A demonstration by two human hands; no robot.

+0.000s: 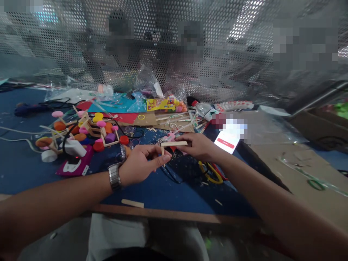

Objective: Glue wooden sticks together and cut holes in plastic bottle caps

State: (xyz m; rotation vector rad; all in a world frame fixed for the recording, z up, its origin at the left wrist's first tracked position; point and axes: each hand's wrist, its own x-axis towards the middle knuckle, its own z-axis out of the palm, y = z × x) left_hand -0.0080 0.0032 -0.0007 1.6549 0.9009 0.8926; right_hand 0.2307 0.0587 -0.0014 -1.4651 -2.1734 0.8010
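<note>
Over the blue table, I hold a small L-shaped piece of craft sticks (174,144) between my two hands. My left hand (140,163), with a metal watch on its wrist, pinches the corner and the short leg of the piece. The fingers of my right hand (194,145) are closed on the far end of its longer strip. Just behind the hands lie small pink bits (170,136), partly covered. A tool with yellow and red loop handles (211,173) rests below my right wrist. Near the front edge lies a cut craft stick (132,203).
Stick models with coloured pompoms or discs (92,127) crowd the left, beside a purple box (76,165) with a white plug. Behind are plastic bags, a yellow packet (163,104) and a bottle (205,110). At right are a lit phone (227,137) and cardboard (307,174).
</note>
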